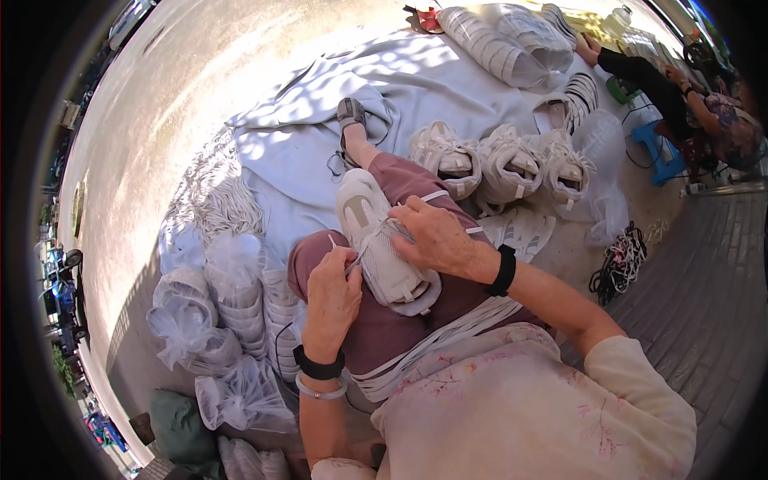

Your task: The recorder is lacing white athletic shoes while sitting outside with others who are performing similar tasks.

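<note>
A white and grey sneaker (pixel 392 276) rests on my lap, its toe pointing away and its heel opening toward me. My left hand (pixel 334 292) is closed at the shoe's left side, pinching a white shoelace (pixel 358 258) between thumb and fingers. My right hand (pixel 436 236) lies over the shoe's right side, thumb and fingers closed around the lacing at the tongue. What exactly the right fingertips grip is partly hidden. A bundle of loose white laces (pixel 436 340) lies across my lap, close to my waist.
Three pale sneakers (pixel 512 164) stand in a row at the right. Plastic-wrapped stacks of shoe parts (pixel 232 296) lie at the left, near a heap of white laces (pixel 228 200). A grey-blue sheet (pixel 308 172) covers the ground. Another person's arm (pixel 640 72) shows at the upper right.
</note>
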Motion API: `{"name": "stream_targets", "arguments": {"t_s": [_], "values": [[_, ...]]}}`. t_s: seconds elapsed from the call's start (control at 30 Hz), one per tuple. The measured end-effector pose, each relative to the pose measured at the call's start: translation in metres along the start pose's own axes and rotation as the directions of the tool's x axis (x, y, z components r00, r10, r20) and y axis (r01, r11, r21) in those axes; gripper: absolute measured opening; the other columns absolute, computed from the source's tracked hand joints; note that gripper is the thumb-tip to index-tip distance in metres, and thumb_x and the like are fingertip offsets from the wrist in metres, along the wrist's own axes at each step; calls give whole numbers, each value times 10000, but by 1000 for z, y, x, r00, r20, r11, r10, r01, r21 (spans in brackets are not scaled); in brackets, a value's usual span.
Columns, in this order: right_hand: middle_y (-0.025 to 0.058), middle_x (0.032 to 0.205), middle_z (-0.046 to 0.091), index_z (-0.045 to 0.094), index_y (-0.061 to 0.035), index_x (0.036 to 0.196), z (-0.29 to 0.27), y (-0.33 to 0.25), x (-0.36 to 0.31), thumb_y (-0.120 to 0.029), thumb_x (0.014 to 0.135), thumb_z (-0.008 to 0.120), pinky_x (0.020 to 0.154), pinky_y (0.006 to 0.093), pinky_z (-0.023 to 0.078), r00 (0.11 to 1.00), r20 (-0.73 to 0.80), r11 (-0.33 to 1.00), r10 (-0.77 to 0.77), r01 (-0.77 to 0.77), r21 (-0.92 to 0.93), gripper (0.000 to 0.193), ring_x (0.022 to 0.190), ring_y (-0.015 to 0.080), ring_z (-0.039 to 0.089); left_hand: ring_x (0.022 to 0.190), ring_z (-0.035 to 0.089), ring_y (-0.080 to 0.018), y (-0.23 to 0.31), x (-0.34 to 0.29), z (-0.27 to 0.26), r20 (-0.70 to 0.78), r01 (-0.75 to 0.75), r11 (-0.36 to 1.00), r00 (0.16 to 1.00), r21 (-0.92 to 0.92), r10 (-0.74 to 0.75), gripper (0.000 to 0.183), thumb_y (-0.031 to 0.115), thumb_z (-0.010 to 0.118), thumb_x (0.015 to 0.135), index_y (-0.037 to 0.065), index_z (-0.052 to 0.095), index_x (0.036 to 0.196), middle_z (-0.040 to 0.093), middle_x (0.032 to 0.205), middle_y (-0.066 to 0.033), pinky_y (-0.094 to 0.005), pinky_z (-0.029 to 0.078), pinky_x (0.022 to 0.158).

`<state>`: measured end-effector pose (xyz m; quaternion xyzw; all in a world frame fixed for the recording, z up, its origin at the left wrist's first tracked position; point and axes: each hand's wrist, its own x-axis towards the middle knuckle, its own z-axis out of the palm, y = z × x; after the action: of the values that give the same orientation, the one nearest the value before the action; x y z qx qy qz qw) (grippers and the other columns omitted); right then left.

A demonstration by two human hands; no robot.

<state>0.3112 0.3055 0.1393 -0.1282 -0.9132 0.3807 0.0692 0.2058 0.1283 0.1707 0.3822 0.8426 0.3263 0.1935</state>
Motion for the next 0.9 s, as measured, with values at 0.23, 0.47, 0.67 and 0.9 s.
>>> {"name": "stream_targets", "arguments": {"t_s": [0.23,0.47,0.67,0.9], "values": [[172,894,552,571,16,884,4,6,10,-174,805,579,720,449,509,998,48,996,-29,32,-79,206,790,364,617,777,614,-359,2,11,0,-62,-16,950,997,313,37,85,38,580,831,0,581,907,621,868,-172,-424,471,672],[184,897,589,592,19,927,-5,1,6,-201,834,567,703,447,515,993,-113,1000,19,-20,-3,240,815,361,632,706,588,-322,12,4,6,-348,-105,974,921,203,172,111,83,595,852,-12,536,854,582,796,-176,-405,465,648],[207,894,609,540,31,951,0,-7,-6,-194,841,573,659,428,536,984,168,986,51,-22,-168,252,762,356,657,701,566,-347,30,-27,28,-56,246,962,969,120,-240,215,167,595,893,1,459,901,559,785,-190,-419,444,648],[171,785,629,497,44,950,6,-11,-14,-82,808,564,527,369,536,963,267,935,17,79,-345,201,704,315,680,876,568,-481,40,-44,51,-51,302,928,953,218,-299,403,138,554,903,-55,370,1205,465,1096,-281,-491,489,758]]}}
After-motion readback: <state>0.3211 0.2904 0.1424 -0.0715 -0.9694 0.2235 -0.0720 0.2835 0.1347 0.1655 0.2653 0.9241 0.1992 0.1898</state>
